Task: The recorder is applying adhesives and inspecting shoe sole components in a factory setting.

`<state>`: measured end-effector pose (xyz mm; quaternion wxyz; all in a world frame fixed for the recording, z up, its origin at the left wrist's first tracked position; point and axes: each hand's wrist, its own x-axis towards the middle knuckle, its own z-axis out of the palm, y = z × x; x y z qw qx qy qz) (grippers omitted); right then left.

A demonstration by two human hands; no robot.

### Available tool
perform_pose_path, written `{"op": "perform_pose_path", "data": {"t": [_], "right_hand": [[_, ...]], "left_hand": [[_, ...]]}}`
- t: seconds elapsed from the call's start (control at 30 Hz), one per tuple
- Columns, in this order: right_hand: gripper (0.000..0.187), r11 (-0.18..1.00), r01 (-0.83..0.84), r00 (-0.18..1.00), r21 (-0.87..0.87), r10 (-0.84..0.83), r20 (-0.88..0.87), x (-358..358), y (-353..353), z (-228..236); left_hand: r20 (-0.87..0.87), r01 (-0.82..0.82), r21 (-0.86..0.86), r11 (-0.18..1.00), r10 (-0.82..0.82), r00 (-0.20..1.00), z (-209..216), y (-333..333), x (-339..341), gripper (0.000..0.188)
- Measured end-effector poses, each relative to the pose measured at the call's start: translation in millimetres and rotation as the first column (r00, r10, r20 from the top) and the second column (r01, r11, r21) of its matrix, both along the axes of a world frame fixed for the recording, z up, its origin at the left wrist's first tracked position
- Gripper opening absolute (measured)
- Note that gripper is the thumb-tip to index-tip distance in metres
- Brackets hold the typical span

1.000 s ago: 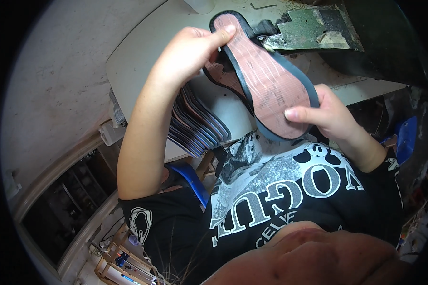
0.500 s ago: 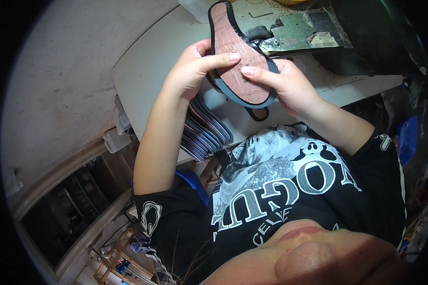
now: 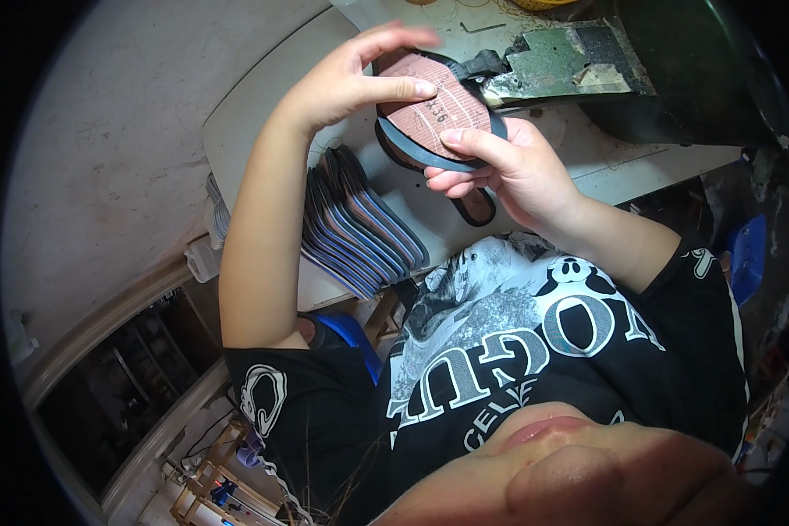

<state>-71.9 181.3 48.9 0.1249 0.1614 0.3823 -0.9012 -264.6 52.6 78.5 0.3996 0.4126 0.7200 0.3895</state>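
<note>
Between my two hands is a shoe insole [image 3: 454, 107] with a pinkish-brown face and a dark padded rim, its far end tipped away. My left hand [image 3: 337, 83] lays its thumb on that face at the left, while its fingers reach over the far edge, partly blurred. From the right, my right hand [image 3: 528, 162] pinches the near end, thumb on top and fingers beneath. Close behind the insole is the tip of a worn green machine arm [image 3: 570, 61]. Below the hands, the rounded end of another insole [image 3: 476, 210] rests on the table.
A fanned row of several dark insoles [image 3: 368, 232] lies on the pale table [image 3: 259, 118] left of centre. At the back are a hex key [image 3: 484, 27] and a yellow basket [image 3: 542, 3]. The dark green machine body [image 3: 693, 70] stands on the right.
The insole has tilted, its long narrow end no longer showing upright. My left hand has moved up and left, its fingers lifting; my right hand's fingers now show under the near edge.
</note>
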Motion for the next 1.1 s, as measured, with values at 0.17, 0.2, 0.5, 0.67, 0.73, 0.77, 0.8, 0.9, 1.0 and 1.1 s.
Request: {"op": "perform_pose_path", "data": {"t": [0.17,0.2,0.5,0.67,0.73,0.77,0.8,0.9,1.0,1.1], "right_hand": [[0.038,0.996,0.089,0.996,-0.017,-0.089,0.017,2,1,5],[0.038,0.995,0.095,0.995,-0.018,-0.094,0.02,2,1,6],[0.04,0.99,0.137,0.99,0.03,-0.138,0.031,2,1,7],[0.038,0.988,0.137,0.99,0.071,-0.139,0.035,1,3,3],[0.038,0.987,0.135,0.99,0.084,-0.138,0.025,-2,3,0],[0.038,0.986,0.135,0.99,0.103,-0.137,0.017,-3,3,-1],[0.038,0.986,0.132,0.991,0.1,-0.134,0.007,-4,2,-2],[0.037,0.982,0.107,0.994,0.155,-0.109,0.006,-7,2,-4],[0.035,0.98,0.095,0.995,0.174,-0.092,-0.028,-9,8,-3],[0.033,0.976,0.084,0.996,0.202,-0.075,-0.051,-10,15,-10]], "left_hand": [[0.07,0.058,-0.148,0.987,-0.048,0.996,5,6,-12,0.047],[0.022,0.033,-0.179,0.983,-0.03,0.999,9,3,-11,0.047],[-0.187,-0.024,-0.249,0.968,-0.024,0.982,25,-9,12,0.046],[-0.109,-0.126,-0.253,0.959,0.101,0.989,23,-14,28,0.041],[-0.098,-0.143,-0.239,0.96,0.123,0.988,21,-18,35,0.039],[-0.073,-0.195,-0.25,0.948,0.182,0.981,20,-21,38,0.038],[-0.05,-0.245,-0.261,0.934,0.24,0.969,19,-24,41,0.037],[0.014,-0.318,-0.204,0.926,0.328,0.945,10,-29,46,0.036],[0.021,-0.419,-0.328,0.847,0.45,0.893,25,-22,64,0.037],[-0.005,-0.388,-0.439,0.81,0.43,0.903,24,-18,68,0.042]]}}
